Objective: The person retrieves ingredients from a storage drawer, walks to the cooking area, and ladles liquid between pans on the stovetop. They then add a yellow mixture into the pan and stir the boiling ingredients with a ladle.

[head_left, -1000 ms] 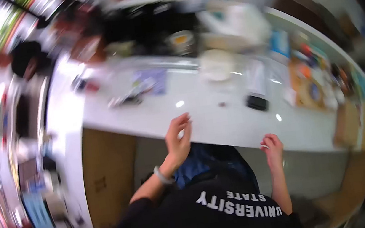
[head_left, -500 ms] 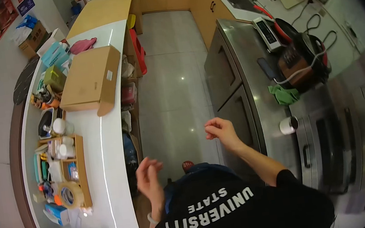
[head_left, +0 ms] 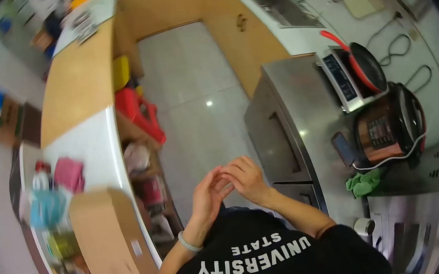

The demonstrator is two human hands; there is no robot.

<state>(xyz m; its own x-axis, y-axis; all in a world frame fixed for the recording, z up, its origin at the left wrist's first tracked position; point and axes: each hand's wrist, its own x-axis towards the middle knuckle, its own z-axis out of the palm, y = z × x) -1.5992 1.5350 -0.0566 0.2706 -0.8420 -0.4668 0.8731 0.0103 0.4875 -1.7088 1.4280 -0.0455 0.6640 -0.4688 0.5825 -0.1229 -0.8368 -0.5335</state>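
Observation:
My left hand, with a pale band at the wrist, is raised in front of my body above the floor. Its fingers are curled and meet those of my right hand. The fingertips overlap, and whether something small lies between them cannot be made out. A black shirt with white lettering is just below both hands. Neither hand touches the counters on the two sides.
On the left counter are a cardboard box and a pink cloth. A red container stands by the left cabinets. At right are a steel fridge counter, a red-handled pan, a cooker and a green cloth.
The view has moved forward along the aisle, after turning from the white table seen first. My hands, apart before, have come together.

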